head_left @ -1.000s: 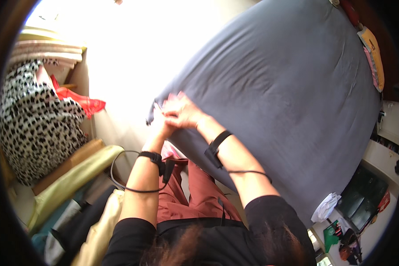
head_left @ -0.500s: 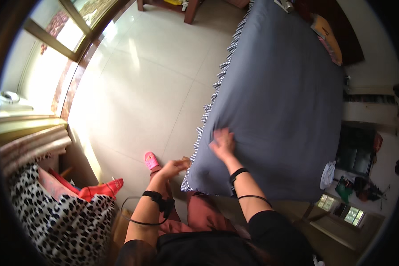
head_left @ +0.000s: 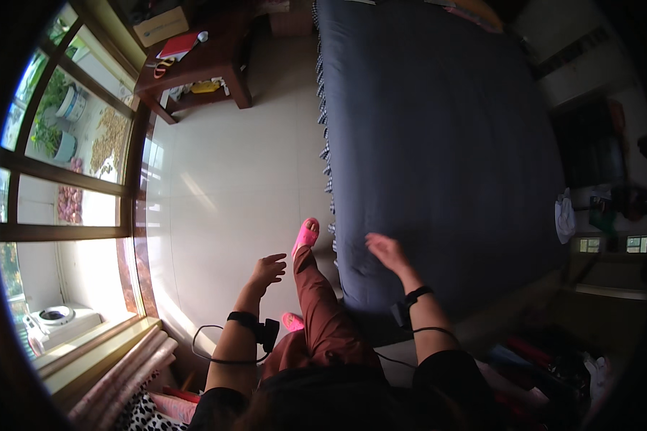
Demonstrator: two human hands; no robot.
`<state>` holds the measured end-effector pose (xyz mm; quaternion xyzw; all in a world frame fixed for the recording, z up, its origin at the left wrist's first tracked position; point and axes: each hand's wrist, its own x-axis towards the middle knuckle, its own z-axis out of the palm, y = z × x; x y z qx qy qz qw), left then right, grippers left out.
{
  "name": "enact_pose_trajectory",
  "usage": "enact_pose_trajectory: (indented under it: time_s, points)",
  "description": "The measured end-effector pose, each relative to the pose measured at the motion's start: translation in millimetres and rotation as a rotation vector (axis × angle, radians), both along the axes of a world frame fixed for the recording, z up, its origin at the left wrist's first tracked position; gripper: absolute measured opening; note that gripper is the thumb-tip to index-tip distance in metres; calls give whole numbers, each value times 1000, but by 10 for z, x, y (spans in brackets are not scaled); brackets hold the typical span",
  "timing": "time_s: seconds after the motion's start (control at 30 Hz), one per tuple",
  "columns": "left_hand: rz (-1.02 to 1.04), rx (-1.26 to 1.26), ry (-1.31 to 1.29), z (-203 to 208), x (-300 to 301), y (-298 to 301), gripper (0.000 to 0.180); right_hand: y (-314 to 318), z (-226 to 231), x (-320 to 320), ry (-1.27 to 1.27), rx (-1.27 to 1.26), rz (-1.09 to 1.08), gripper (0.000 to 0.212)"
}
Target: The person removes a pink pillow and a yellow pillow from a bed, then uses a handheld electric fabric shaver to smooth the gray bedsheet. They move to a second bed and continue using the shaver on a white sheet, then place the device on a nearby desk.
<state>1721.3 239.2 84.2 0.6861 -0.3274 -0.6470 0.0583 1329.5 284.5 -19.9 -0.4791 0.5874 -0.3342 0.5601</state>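
A dark grey fitted sheet [head_left: 446,144] covers the bed to my right, with a black-and-white checked ruffle [head_left: 326,151] hanging along its left side. My right hand [head_left: 386,251] is over the sheet near that edge, fingers stretched and nothing in them; whether it touches the cloth I cannot tell. To the left of my forward leg, my left hand [head_left: 269,269] hangs over the tiled floor, empty, with its fingers apart. Each wrist wears a black strap with a small device and a cable.
Ahead on the left stands a dark red wooden table [head_left: 223,54], with scissors [head_left: 163,67], a red book [head_left: 177,45] and a cardboard box [head_left: 163,27] on it. Windows [head_left: 72,194] line the left wall. Rolled patterned fabric [head_left: 126,373] lies at lower left. My pink slippers [head_left: 305,235] are on the floor.
My view has swung rightward along the bed and up, bringing the table and windows in. My right hand has moved off the bed's near corner area, and my left hand has left the ruffle.
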Motion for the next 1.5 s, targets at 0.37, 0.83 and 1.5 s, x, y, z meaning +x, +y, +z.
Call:
enact_pose_trajectory:
  time_s: [0.37, 0.83, 1.5]
  points:
    - [141, -401, 37, -38, -792, -3195, 39, -2651, 620, -598, 705, -256, -509, 48]
    - [-938, -1144, -592, 35, -3219, -5860, 92, -4282, 1017, -2887, 662, -587, -1000, 62]
    - [-1465, -798, -220, -72, -2466, -5917, 98, -6838, 1288, -2410, 561, -328, -726, 57]
